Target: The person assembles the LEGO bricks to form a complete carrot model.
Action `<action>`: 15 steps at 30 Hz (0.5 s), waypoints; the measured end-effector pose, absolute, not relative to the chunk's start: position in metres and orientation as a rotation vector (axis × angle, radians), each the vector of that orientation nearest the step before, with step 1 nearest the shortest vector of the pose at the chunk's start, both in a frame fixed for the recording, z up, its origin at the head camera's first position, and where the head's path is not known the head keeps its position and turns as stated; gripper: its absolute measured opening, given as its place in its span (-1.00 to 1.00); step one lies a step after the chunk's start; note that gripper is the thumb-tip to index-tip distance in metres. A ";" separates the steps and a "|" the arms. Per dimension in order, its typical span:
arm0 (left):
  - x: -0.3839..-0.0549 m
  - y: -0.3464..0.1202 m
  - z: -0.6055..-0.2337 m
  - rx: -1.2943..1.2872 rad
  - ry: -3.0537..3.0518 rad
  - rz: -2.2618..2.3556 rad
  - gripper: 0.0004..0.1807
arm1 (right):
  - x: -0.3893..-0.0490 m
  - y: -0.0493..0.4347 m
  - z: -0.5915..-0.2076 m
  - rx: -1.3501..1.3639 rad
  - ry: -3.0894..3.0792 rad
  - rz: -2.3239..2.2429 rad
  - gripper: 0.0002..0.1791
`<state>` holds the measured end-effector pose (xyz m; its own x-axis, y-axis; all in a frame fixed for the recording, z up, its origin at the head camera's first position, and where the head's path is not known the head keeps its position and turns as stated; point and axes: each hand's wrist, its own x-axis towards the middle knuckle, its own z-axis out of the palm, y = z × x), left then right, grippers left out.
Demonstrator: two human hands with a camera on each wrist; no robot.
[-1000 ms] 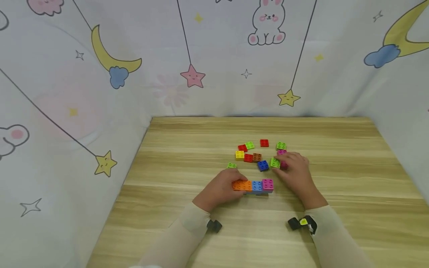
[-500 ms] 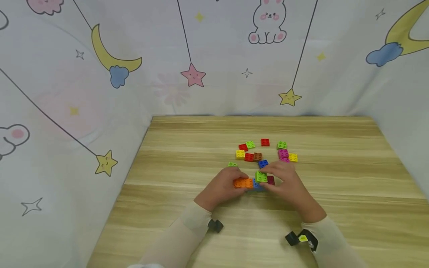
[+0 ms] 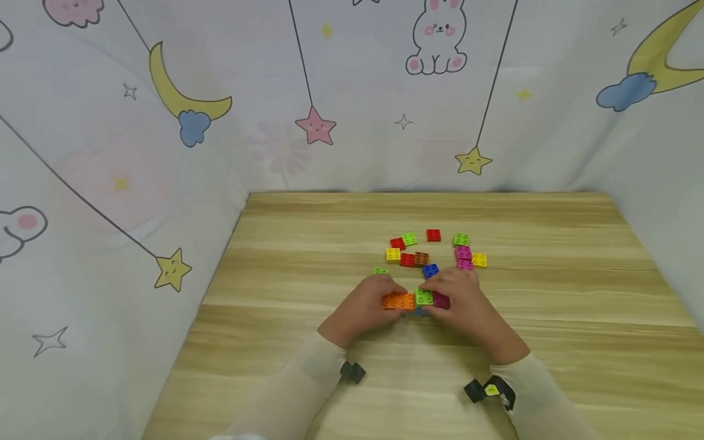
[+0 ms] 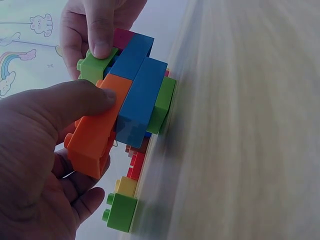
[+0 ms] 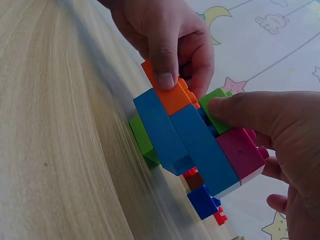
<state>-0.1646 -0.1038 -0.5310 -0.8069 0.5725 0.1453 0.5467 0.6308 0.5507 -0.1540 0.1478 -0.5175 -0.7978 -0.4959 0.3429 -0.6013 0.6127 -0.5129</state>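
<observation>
My left hand (image 3: 365, 310) grips the orange brick (image 3: 398, 301) at the left end of a built row of toy building bricks. In the left wrist view, its thumb lies along the orange side. My right hand (image 3: 464, 308) pinches a lime green brick (image 3: 424, 297) over the upper blue brick (image 5: 202, 150), next to the orange one. Blue studs show beneath the lime brick in the right wrist view, so it looks not fully seated. A magenta brick (image 5: 241, 154) sits at the row's right end. Below are another blue brick (image 4: 142, 102) and a green brick (image 5: 142, 140) at the bottom.
Loose bricks lie behind the build on the wooden table (image 3: 297, 256): a dark blue one (image 3: 431, 270), a brown one (image 3: 421, 258), a yellow one (image 3: 393, 254), magenta ones (image 3: 464, 252) and several more. A patterned white cloth (image 3: 363, 153) stands behind the table.
My right hand has brought the lime green brick from the loose pile leftward and toward me, then down onto the build. My left hand has stayed on the orange brick.
</observation>
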 end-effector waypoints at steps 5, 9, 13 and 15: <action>-0.164 -0.105 -0.535 0.970 2.803 0.930 -0.64 | -0.153 0.147 -0.518 0.916 -2.656 0.953 -0.57; -0.164 -0.106 -0.535 0.974 2.809 0.918 -0.63 | -0.153 0.147 -0.519 0.909 -2.660 0.969 -0.58; -0.164 -0.106 -0.535 0.963 2.810 0.915 -0.63 | -0.154 0.147 -0.519 0.914 -2.654 0.974 -0.59; -0.164 -0.105 -0.536 0.957 2.807 0.921 -0.63 | -0.154 0.148 -0.520 0.919 -2.649 0.977 -0.59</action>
<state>-0.1640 -0.1051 -0.5360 -0.8094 0.5677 0.1504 0.5465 0.6342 0.5469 -0.1539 0.1480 -0.5204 -0.7949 -0.4919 0.3552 -0.6048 0.5950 -0.5294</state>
